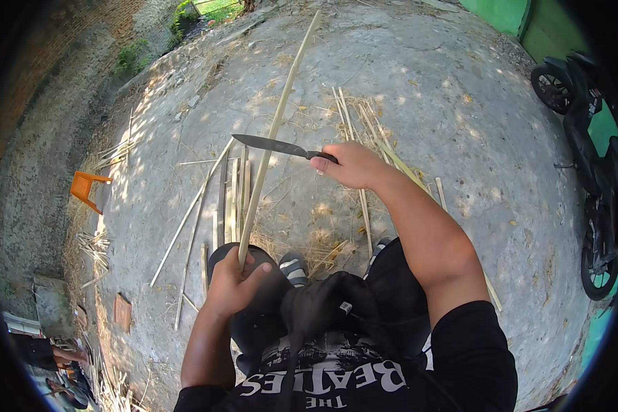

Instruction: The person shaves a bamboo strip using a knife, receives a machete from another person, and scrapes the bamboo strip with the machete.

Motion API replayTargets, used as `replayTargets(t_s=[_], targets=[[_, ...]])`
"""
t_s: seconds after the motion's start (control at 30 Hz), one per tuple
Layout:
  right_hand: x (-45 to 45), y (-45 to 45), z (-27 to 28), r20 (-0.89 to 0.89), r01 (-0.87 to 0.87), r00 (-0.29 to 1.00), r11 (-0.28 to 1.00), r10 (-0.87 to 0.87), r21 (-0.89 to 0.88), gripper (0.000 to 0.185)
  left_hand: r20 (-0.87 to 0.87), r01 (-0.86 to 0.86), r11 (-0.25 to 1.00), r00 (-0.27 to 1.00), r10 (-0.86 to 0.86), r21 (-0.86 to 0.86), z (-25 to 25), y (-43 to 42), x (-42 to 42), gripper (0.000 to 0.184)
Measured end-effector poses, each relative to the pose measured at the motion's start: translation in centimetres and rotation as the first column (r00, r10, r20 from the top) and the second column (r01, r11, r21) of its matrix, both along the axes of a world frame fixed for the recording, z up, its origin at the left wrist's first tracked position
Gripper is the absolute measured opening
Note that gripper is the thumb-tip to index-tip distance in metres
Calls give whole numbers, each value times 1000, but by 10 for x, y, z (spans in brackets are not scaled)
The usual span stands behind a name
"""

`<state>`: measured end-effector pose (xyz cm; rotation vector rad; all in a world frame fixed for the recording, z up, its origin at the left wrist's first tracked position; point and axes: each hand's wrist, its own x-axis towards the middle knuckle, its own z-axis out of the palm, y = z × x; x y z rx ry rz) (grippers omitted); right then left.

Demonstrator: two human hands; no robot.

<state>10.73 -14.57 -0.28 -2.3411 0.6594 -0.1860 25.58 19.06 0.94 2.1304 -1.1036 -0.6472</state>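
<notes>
My left hand (231, 283) is closed round the lower end of a long pale bamboo strip (283, 103), above my left knee. The strip slants up and away from me, its far end raised. In my right hand (353, 165) is the dark handle of a knife (271, 144). Its blackened blade points left and crosses the strip around its middle; whether the edge presses into it I cannot tell. Beneath the strip, several cut bamboo strips (235, 196) lie side by side on the ground near my left knee.
More bamboo strips (364, 206) lie to the right of my feet among shavings (323, 250). An orange plastic stool (89, 191) stands at the left, near bamboo piles (94, 248) and a brick (122, 313). A motorbike (587, 158) is parked far right. Another person (65, 356) is at the lower left.
</notes>
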Motion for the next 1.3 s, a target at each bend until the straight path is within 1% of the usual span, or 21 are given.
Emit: replayTargets(t_s=[0.03,0.13,0.17,0.27,0.3,0.37,0.47,0.5,0.6,0.7,0.8,0.83,0.93,1.03,1.1,1.17,1.2,1.3], targets=[[-1,4,0,-30,-21,999,1000,21,13,67,0,11,1000,1000,-11,0,0,1,2,43],[3,32,-2,39,-246,966,957,254,-153,68,-26,27,1000,999,-28,-16,-3,3,4,41],[6,36,-2,60,-262,961,958,270,-116,69,-43,23,999,999,-25,-32,-5,3,4,40],[6,12,0,46,-35,998,999,33,32,69,-137,-10,998,991,2,-57,-8,6,4,37],[6,10,0,29,-36,999,999,36,17,69,-171,-26,998,985,14,-66,-8,6,5,36],[5,8,-2,-1,-35,999,999,35,-10,68,-182,-16,997,983,3,-70,-8,5,6,35],[10,46,-3,107,-264,953,950,283,-167,62,-202,12,999,979,-21,-47,-6,-3,5,33],[11,53,2,99,-298,942,935,321,-192,62,-207,25,999,978,-31,-31,-4,-4,5,32],[7,27,0,121,-120,985,993,120,-14,67,-314,31,995,948,-59,-92,-2,-6,3,27],[1,7,6,36,-17,999,1000,17,-6,65,-349,3,990,936,-53,-142,1,-9,2,26],[2,38,6,136,-231,959,963,250,-141,61,-338,14,997,940,-41,-79,1,-11,5,25],[4,44,5,100,-290,945,939,311,-186,61,-340,16,997,940,-42,-81,1,-12,4,25],[3,27,3,148,-168,973,983,177,-74,61,-364,22,995,930,-55,-95,5,-16,-1,23],[-3,6,10,49,0,999,1000,1,-19,60,-396,34,990,914,-85,-135,5,-14,2,21],[-4,23,12,102,-120,986,988,130,-101,61,-391,66,985,912,-124,-157,0,-12,7,20],[2,40,6,144,-262,947,950,287,-169,63,-393,49,993,915,-89,-111,10,-18,0,19],[3,40,4,147,-237,955,961,258,-145,63,-394,43,995,916,-73,-84,14,-19,-2,18],[2,26,7,126,-147,979,985,157,-89,63,-442,27,994,894,-70,-104,12,-19,0,18]])
